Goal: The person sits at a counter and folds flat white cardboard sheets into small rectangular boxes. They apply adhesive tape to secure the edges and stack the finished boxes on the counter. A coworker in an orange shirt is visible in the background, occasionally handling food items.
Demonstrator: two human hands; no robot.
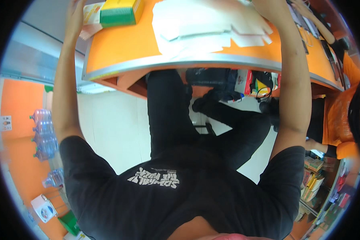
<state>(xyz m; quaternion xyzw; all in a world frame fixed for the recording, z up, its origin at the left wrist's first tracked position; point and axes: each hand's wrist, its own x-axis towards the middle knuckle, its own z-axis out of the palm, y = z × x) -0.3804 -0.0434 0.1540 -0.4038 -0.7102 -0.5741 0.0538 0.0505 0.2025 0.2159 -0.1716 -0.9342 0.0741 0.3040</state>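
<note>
Black T-shirt [212, 196] nearest, bare arms [296, 80] reaching forward, orange table [120, 50], white flattened cardboard [192, 20] lying on it, green-and-yellow box [118, 15] to its left, left hand [74, 5] left of the box, right hand [266, 4] at the cardboard's far right, both cropped, grips impossible to tell

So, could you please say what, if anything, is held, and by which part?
That cannot be told: the picture's top edge cuts off the left hand and right hand.
</note>
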